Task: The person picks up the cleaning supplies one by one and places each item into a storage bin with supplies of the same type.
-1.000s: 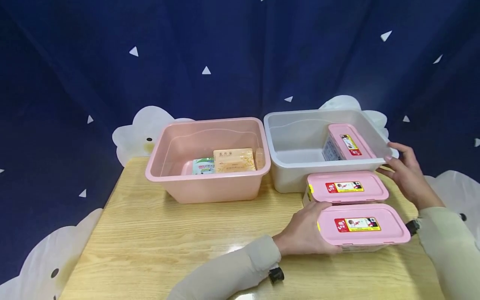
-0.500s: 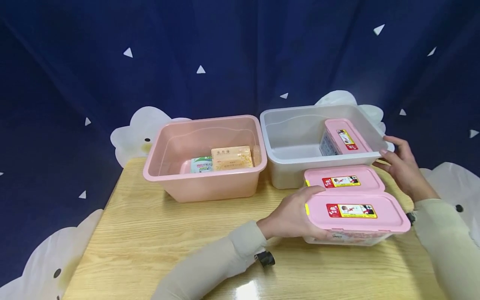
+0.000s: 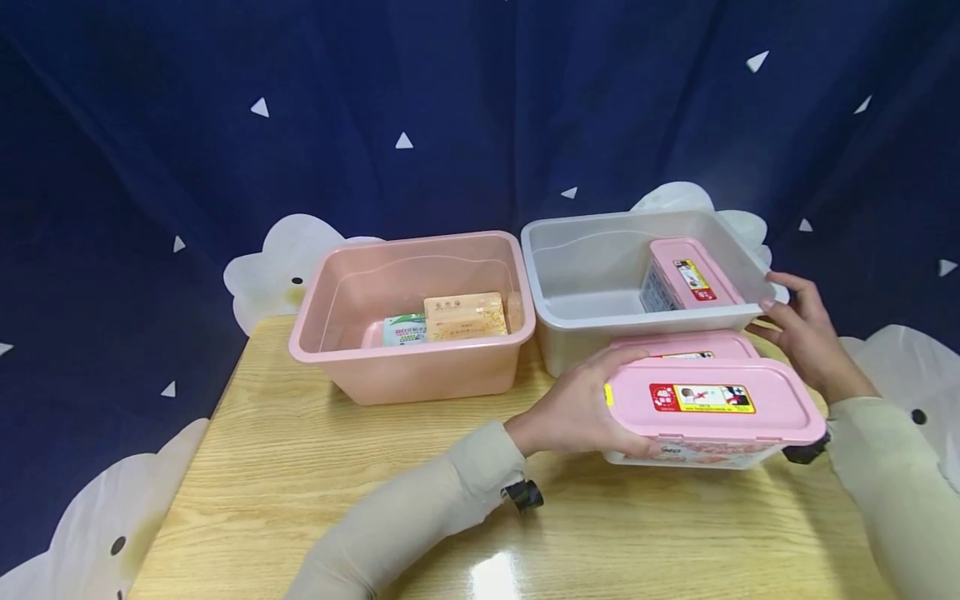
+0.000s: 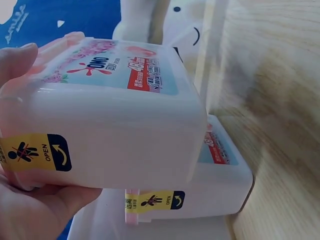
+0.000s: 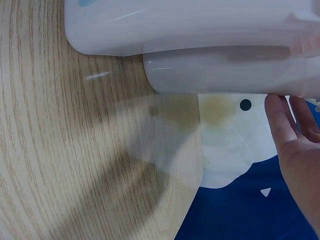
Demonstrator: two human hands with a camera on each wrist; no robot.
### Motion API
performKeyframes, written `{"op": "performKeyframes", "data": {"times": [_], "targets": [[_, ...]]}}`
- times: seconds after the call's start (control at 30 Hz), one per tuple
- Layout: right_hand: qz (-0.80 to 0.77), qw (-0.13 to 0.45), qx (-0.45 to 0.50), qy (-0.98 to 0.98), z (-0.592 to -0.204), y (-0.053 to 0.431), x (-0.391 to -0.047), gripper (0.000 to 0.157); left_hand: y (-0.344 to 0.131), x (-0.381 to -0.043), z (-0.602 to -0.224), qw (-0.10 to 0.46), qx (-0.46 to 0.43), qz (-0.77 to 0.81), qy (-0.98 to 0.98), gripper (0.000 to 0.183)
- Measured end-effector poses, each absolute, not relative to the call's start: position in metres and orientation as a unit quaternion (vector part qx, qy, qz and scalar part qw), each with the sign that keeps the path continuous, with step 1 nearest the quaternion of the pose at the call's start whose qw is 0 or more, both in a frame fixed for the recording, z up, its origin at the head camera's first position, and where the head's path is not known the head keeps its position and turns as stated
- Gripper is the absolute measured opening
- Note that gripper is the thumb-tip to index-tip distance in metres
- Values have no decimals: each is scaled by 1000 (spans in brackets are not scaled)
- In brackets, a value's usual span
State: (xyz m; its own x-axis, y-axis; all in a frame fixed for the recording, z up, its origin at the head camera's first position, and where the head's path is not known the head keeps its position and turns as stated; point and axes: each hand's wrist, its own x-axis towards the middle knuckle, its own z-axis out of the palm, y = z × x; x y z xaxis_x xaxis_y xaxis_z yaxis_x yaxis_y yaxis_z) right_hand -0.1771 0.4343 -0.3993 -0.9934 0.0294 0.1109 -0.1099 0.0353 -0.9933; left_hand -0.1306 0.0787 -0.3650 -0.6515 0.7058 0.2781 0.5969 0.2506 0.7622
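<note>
My left hand (image 3: 581, 408) grips the left end of a pink-lidded OMO laundry pod box (image 3: 712, 408), fingers below the lid and thumb on top. In the left wrist view this box (image 4: 115, 135) is held above the tabletop. Behind it a second, similar box (image 3: 705, 343) stands against the front of a white plastic bin (image 3: 592, 321), mostly hidden. A third pink-lidded box (image 3: 693, 271) lies inside that bin on the right. My right hand (image 3: 813, 342) holds the bin's front right rim corner between thumb and fingers.
A pink plastic bin (image 3: 412, 353) sits beside the white one on the left. It contains an orange pack (image 3: 465, 317) and a green-and-white pack (image 3: 403, 330). Wooden tabletop (image 3: 262, 467) extends in front, and a dark blue curtain (image 3: 465, 75) hangs behind.
The left hand has lifted its pod box off the table and moved it slightly left and toward the white bin, covering more of the second box. The right hand stays on the bin's rim.
</note>
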Motion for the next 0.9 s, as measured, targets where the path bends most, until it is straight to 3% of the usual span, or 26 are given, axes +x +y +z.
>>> {"op": "performKeyframes", "data": {"times": [0.9], "targets": [[639, 48, -2, -767, -388, 431, -169, 49, 74, -139, -331, 35, 413, 455, 789, 88]]}}
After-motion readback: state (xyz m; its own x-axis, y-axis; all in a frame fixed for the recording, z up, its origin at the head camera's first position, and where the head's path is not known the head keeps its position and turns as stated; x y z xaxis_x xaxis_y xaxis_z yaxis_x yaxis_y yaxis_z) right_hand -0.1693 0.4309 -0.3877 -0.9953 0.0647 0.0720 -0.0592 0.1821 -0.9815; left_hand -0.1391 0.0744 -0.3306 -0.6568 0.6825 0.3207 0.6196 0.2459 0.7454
